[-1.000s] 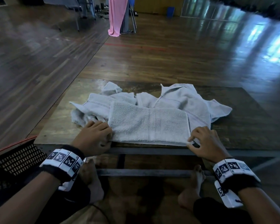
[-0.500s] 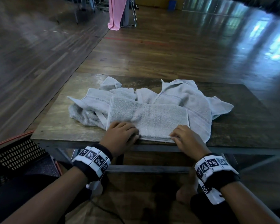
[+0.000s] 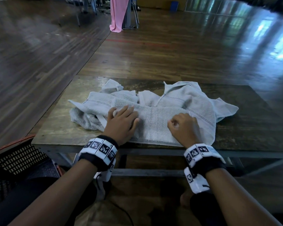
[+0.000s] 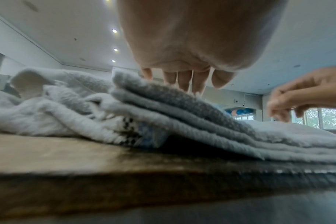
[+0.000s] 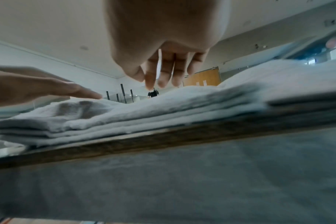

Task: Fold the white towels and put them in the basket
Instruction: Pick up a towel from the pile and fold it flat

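Observation:
A folded white towel (image 3: 155,121) lies at the near edge of the wooden table (image 3: 55,129), on top of crumpled towels (image 3: 186,98). My left hand (image 3: 122,118) rests flat on its left part, fingers straight; in the left wrist view those fingers (image 4: 184,81) touch the stacked layers (image 4: 182,109). My right hand (image 3: 183,126) is on the towel's right part with fingers bent down. In the right wrist view its fingertips (image 5: 159,80) hang at the towel's top (image 5: 163,103), holding nothing. A black mesh basket (image 3: 18,159) sits on the floor at lower left.
More loose towels (image 3: 88,111) are bunched at the left behind the folded one. The table has bare wood to the right (image 3: 252,119). Wooden floor stretches beyond, with a pink cloth (image 3: 118,13) hanging far back. My feet are under the table.
Both hands left the folded towel's near corners and slid inward and forward onto its top. The left hand has flattened out.

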`<state>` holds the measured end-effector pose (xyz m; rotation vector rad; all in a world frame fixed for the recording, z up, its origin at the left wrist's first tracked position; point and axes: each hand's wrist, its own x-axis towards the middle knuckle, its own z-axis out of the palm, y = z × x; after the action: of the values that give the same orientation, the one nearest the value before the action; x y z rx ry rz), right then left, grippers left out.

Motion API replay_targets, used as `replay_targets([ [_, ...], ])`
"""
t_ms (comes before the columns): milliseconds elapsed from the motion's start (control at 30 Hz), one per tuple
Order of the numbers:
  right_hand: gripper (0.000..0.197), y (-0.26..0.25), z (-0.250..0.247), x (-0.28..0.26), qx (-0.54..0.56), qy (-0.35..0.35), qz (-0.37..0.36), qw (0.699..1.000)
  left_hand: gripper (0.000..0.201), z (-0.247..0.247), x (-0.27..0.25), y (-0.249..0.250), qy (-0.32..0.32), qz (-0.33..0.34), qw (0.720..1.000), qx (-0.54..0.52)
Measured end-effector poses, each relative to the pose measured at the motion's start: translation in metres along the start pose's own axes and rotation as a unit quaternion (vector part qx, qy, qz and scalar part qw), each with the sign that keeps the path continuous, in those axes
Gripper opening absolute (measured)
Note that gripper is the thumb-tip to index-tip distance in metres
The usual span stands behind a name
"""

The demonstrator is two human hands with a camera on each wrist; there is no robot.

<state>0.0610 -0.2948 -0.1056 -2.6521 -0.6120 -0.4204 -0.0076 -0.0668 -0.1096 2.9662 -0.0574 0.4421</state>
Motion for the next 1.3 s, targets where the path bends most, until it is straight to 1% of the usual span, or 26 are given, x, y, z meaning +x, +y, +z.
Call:
replay_targets([
  [33,0.014,-0.011,0.006,0.005,-0.001,0.019,-0.002,1.000,0.038,0.004,0.005,0.001,-0.019,0.000,1.000,0.000],
  [67,0.012,-0.020,0.013,0.010,-0.007,0.027,-0.006,1.000,0.039,0.008,0.009,0.002,-0.038,-0.001,0.999,0.006],
  [100,0.018,-0.029,0.020,0.014,-0.014,0.020,-0.007,1.000,0.042,0.013,0.011,0.001,-0.054,-0.004,0.998,0.021],
  [167,0.034,-0.041,0.035,0.020,-0.022,-0.018,-0.001,1.000,0.047,0.023,0.013,-0.004,-0.072,-0.008,0.996,0.060],
  [267,0.052,-0.049,0.058,0.017,-0.059,-0.103,-0.015,0.993,0.053,0.032,0.013,-0.013,-0.076,-0.011,0.992,0.097],
  [333,0.057,-0.046,0.068,0.011,-0.083,-0.152,-0.035,0.984,0.054,0.033,0.014,-0.023,-0.075,-0.022,0.990,0.118],
  [367,0.059,-0.043,0.071,0.009,-0.088,-0.164,-0.038,0.982,0.054,0.033,0.014,-0.029,-0.074,-0.029,0.989,0.125],
  [500,0.064,-0.018,0.063,-0.004,-0.138,-0.175,-0.034,0.974,0.055,0.030,0.011,-0.052,-0.058,-0.071,0.988,0.122],
  [567,0.066,-0.003,0.054,-0.013,-0.161,-0.183,-0.018,0.970,0.058,0.028,0.008,-0.058,-0.055,-0.093,0.988,0.106],
  [633,0.067,0.013,0.044,-0.021,-0.161,-0.195,0.013,0.968,0.057,0.025,0.004,-0.062,-0.060,-0.105,0.988,0.096],
  [700,0.071,0.029,0.034,-0.026,-0.154,-0.217,0.056,0.963,0.055,0.019,0.000,-0.066,-0.071,-0.120,0.987,0.081],
  [767,0.076,0.043,0.024,-0.026,-0.156,-0.247,0.104,0.951,0.053,0.008,-0.005,-0.073,-0.085,-0.145,0.985,0.049],
  [833,0.080,0.050,0.017,-0.025,-0.157,-0.260,0.139,0.943,0.048,-0.006,-0.013,-0.078,-0.076,-0.182,0.980,-0.002],
  [867,0.080,0.051,0.015,-0.023,-0.154,-0.250,0.146,0.945,0.044,-0.012,-0.018,-0.080,-0.054,-0.207,0.976,-0.034],
  [933,0.078,0.044,0.012,-0.020,-0.145,-0.194,0.138,0.960,0.035,-0.023,-0.030,-0.080,0.005,-0.250,0.965,-0.080],
  [967,0.075,0.038,0.011,-0.017,-0.136,-0.162,0.128,0.969,0.030,-0.026,-0.035,-0.079,0.026,-0.261,0.961,-0.085],
  [1000,0.072,0.031,0.011,-0.012,-0.122,-0.136,0.117,0.976,0.026,-0.029,-0.040,-0.078,0.032,-0.266,0.959,-0.087],
  [1033,0.069,0.021,0.011,-0.005,-0.102,-0.114,0.105,0.983,0.022,-0.031,-0.044,-0.076,0.020,-0.266,0.959,-0.096],
  [1067,0.065,0.011,0.012,0.003,-0.081,-0.097,0.093,0.988,0.021,-0.031,-0.047,-0.074,-0.006,-0.263,0.958,-0.117],
  [1133,0.057,-0.011,0.016,0.022,-0.045,-0.064,0.065,0.995,0.027,-0.029,-0.052,-0.072,-0.066,-0.263,0.947,-0.174],
  [1167,0.053,-0.023,0.020,0.032,-0.026,-0.045,0.052,0.997,0.030,-0.027,-0.053,-0.071,-0.079,-0.266,0.939,-0.202],
  [1233,0.044,-0.048,0.028,0.051,0.013,-0.020,0.029,0.999,0.029,-0.024,-0.053,-0.068,-0.066,-0.272,0.924,-0.260],
  [1300,0.038,-0.071,0.036,0.068,0.048,-0.024,0.019,0.998,0.029,-0.022,-0.051,-0.065,-0.051,-0.275,0.911,-0.303],
])
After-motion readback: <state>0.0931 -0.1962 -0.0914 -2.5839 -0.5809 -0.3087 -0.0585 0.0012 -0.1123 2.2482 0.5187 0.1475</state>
